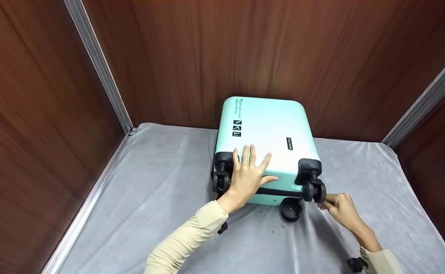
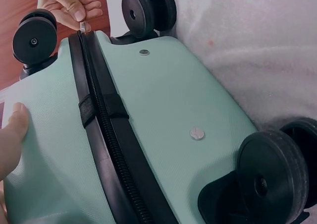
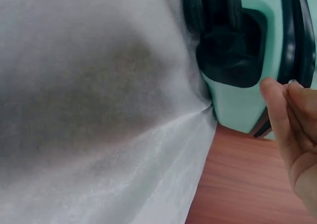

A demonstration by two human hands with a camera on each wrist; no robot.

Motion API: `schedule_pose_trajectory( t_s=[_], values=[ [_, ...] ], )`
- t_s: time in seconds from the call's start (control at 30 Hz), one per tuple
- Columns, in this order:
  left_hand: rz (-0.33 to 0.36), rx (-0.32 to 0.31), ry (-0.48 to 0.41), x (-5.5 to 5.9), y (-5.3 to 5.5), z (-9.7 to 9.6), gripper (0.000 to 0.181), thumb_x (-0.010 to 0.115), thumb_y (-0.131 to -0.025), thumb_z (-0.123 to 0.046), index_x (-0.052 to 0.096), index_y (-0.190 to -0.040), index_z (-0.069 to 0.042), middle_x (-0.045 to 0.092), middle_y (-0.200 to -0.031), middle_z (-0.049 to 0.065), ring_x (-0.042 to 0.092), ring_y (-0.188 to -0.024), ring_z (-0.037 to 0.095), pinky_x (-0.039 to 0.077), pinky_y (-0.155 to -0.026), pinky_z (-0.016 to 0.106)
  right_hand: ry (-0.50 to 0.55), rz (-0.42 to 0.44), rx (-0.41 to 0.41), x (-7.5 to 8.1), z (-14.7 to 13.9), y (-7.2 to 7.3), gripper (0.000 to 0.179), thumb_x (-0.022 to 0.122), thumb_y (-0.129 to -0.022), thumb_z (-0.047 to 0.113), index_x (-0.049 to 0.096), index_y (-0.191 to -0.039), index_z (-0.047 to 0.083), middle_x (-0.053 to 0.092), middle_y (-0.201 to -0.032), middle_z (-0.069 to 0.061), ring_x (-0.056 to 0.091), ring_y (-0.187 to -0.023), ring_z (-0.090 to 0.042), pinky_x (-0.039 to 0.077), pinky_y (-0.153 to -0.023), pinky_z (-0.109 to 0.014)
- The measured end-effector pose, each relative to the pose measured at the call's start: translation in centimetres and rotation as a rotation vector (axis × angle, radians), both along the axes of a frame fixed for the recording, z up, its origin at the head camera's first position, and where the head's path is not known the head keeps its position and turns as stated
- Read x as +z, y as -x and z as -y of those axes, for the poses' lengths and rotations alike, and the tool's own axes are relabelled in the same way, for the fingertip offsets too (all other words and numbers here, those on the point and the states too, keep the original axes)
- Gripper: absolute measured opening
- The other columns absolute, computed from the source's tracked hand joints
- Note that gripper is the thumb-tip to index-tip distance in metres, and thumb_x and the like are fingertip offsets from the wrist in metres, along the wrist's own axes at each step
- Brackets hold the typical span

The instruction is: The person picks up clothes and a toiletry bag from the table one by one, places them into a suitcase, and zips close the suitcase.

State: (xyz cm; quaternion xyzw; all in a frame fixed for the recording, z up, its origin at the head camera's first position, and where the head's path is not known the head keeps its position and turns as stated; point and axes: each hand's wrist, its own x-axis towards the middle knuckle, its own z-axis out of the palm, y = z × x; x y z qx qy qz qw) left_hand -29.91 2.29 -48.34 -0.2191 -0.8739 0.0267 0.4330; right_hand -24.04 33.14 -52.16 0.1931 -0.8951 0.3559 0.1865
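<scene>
A mint-green hard-shell suitcase (image 1: 268, 125) lies flat, its black wheels toward me. My left hand (image 1: 247, 177) rests on the near edge of its upper shell with fingers spread; in the left wrist view only part of that hand (image 2: 11, 144) shows. My right hand (image 1: 342, 211) is at the near right corner, pinching a small metal zipper pull (image 2: 83, 28) between thumb and finger. From there a black zipper (image 2: 101, 102) runs across the wheel end of the suitcase. The right wrist view shows the right hand (image 3: 294, 135) beside the zipper band, the pull mostly hidden by fingertips.
A grey cloth (image 1: 161, 182) covers the surface under the suitcase. Brown wood-grain panels (image 1: 192, 61) stand behind and on both sides, with metal strips (image 1: 102, 68) at the corners. Wheels (image 1: 313, 190) jut out close to the right hand.
</scene>
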Motion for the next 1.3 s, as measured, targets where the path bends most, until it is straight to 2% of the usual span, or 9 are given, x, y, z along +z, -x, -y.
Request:
schedule_pose_trajectory(
  t_s=[0.23,0.47,0.63,0.73,0.93,1.0,1.13,1.3],
  values=[
    [0.007,-0.005,-0.005,0.1,-0.2,-0.2,0.075,0.040,-0.081,-0.081,0.062,-0.135,-0.033,0.060,-0.129,0.022,0.056,-0.121,0.040,0.041,-0.100,0.060,0.024,-0.015,0.087,-0.4,0.9,-0.9,0.028,0.059,-0.073,-0.028,0.074,-0.071,-0.004,0.070,-0.065,-0.007,0.068,-0.055,-0.014,0.054,-0.053,-0.020],
    [0.027,-0.007,-0.015,-0.1,-0.4,-0.1,0.076,0.040,-0.082,-0.080,0.061,-0.136,-0.032,0.059,-0.130,0.023,0.055,-0.121,0.041,0.039,-0.101,0.061,-0.025,-0.075,0.119,-0.6,2.0,-1.4,0.032,0.059,-0.070,-0.028,0.073,-0.071,0.001,0.070,-0.064,-0.004,0.066,-0.054,-0.010,0.052,-0.053,-0.016],
    [0.026,-0.005,-0.020,-0.1,-0.5,-0.1,0.075,0.040,-0.082,-0.079,0.061,-0.137,-0.032,0.059,-0.130,0.023,0.055,-0.122,0.042,0.039,-0.102,0.061,-0.037,-0.127,0.103,-0.5,2.7,-1.6,0.034,0.060,-0.070,-0.027,0.072,-0.069,0.004,0.069,-0.063,-0.002,0.064,-0.053,-0.008,0.050,-0.052,-0.014],
    [0.017,-0.018,-0.017,0.1,-0.3,0.0,0.075,0.039,-0.083,-0.080,0.061,-0.136,-0.031,0.060,-0.129,0.022,0.055,-0.122,0.041,0.040,-0.102,0.059,-0.011,-0.120,0.063,-0.6,2.8,-1.5,0.032,0.062,-0.071,-0.025,0.072,-0.068,0.005,0.068,-0.061,0.001,0.063,-0.052,-0.005,0.049,-0.051,-0.014],
    [0.030,-0.071,-0.035,0.4,0.2,0.2,0.075,0.041,-0.084,-0.080,0.064,-0.134,-0.029,0.060,-0.130,0.020,0.055,-0.123,0.039,0.039,-0.103,0.057,-0.022,-0.075,-0.139,-1.1,2.7,-1.1,0.023,0.072,-0.073,-0.005,0.070,-0.063,0.016,0.064,-0.056,0.012,0.055,-0.051,0.005,0.042,-0.051,-0.019],
    [0.041,-0.097,-0.048,0.3,0.2,0.2,0.074,0.042,-0.084,-0.078,0.064,-0.134,-0.029,0.060,-0.131,0.020,0.053,-0.125,0.038,0.037,-0.104,0.059,-0.030,-0.064,-0.167,-1.2,2.6,-1.0,0.021,0.073,-0.073,-0.001,0.068,-0.063,0.017,0.061,-0.054,0.015,0.054,-0.050,0.005,0.041,-0.050,-0.021],
    [0.069,-0.134,-0.063,0.1,0.2,0.2,0.071,0.043,-0.086,-0.075,0.062,-0.135,-0.027,0.058,-0.136,0.016,0.048,-0.131,0.036,0.032,-0.103,0.068,-0.024,-0.045,-0.160,-1.4,3.0,-0.8,0.025,0.073,-0.077,0.000,0.064,-0.057,0.013,0.056,-0.048,0.013,0.051,-0.042,0.002,0.041,-0.046,-0.021],
    [0.100,-0.145,-0.080,0.2,0.1,0.2,0.070,0.045,-0.087,-0.073,0.062,-0.136,-0.026,0.057,-0.139,0.012,0.047,-0.133,0.035,0.028,-0.102,0.072,-0.088,-0.014,-0.262,-1.1,3.6,-0.6,0.039,0.074,-0.080,0.005,0.056,-0.047,0.014,0.050,-0.043,0.011,0.050,-0.042,-0.008,0.044,-0.050,-0.033]
  ],
)
